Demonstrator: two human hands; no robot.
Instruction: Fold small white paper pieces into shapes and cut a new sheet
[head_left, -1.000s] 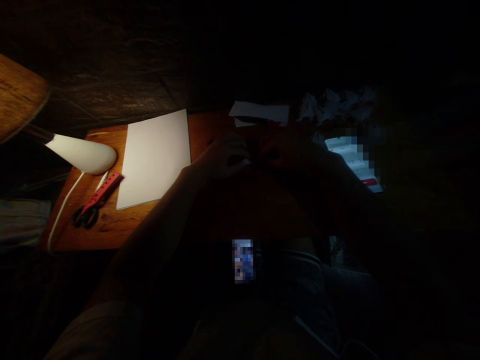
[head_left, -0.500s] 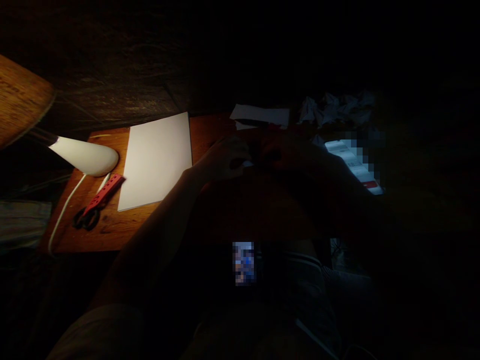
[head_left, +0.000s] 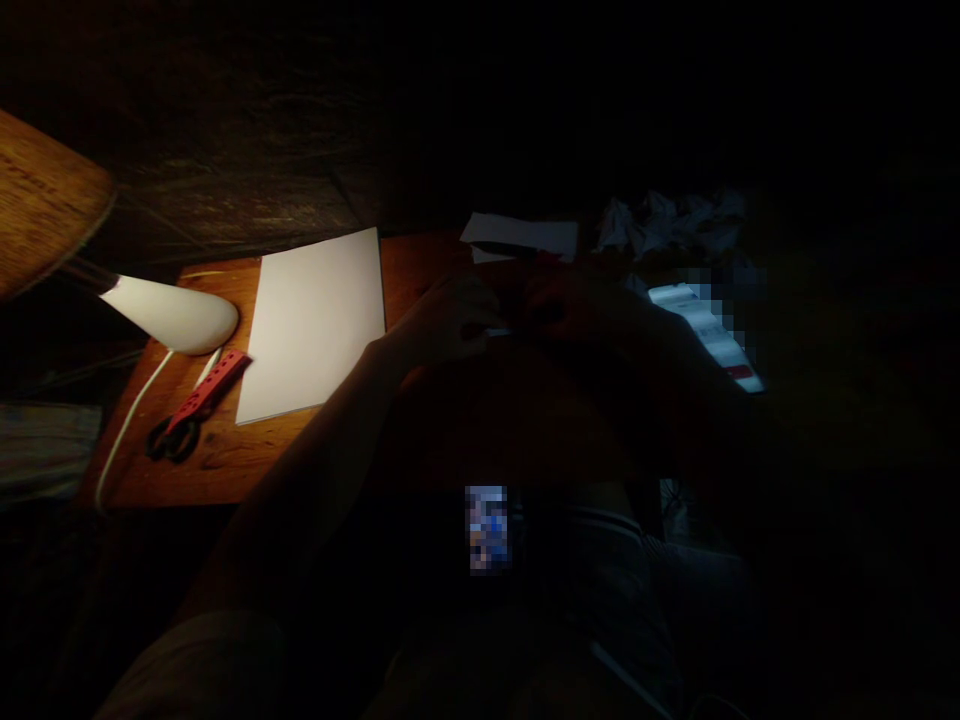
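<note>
At the middle of the wooden table, my left hand [head_left: 459, 312] has its fingers bent and closed on a small piece of white paper [head_left: 498, 332]. Only a thin pale strip of this paper shows between the hands. My right hand [head_left: 559, 302] lies in deep shadow at its right end, fingers curled in at the paper; their exact grip is hard to see. Just beyond the hands are white paper strips [head_left: 536, 232] with a dark, slim tool [head_left: 510, 248] across them. To the left lies a stack of white sheets [head_left: 315, 325].
A lamp with a white base [head_left: 180, 315] and wooden-looking shade [head_left: 49, 210] lights the left side. Scissors with black handles [head_left: 174, 440] lie by a pink holed strip [head_left: 214, 385]. Several folded paper shapes [head_left: 660, 222] sit at back right, near a glowing screen [head_left: 709, 335].
The white paper between my hands shows as a thinner, flatter strip than before. Both hands stay in nearly the same place.
</note>
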